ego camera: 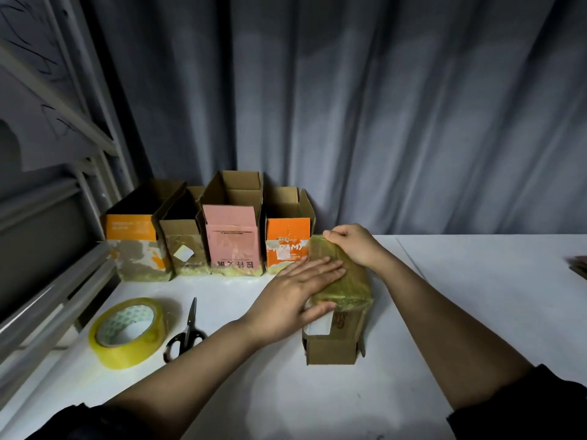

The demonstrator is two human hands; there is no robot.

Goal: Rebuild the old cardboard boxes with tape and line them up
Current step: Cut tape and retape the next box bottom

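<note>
While the left hand (297,292) lies flat with straight fingers pressed on the taped upper face of the brown cardboard box (336,315), the right hand (352,246) grips the far end of that same box, fingers curled over its edge. Yellowish clear tape covers most of the box's top face; a white label shows just under the left thumb. The box rests on its side on the white table (460,312), open end flaps toward the person.

Behind the box and to its left, four rebuilt boxes stand upright in a row against the grey curtain (381,106), open tops up, touching or nearly touching one another. Nearest the box is the orange printed box (287,246), just beside its far end. Next stands the pink box (233,239), then the plain brown box with a white sticker (184,249), then the orange and brown box (133,246) at the row's far left.

Left of the box, well apart, scissors (187,331) lie closed on the table. Beyond them sits the roll of yellowish tape (127,331), tilted. A grey metal frame (63,217) borders the table farther left.
</note>
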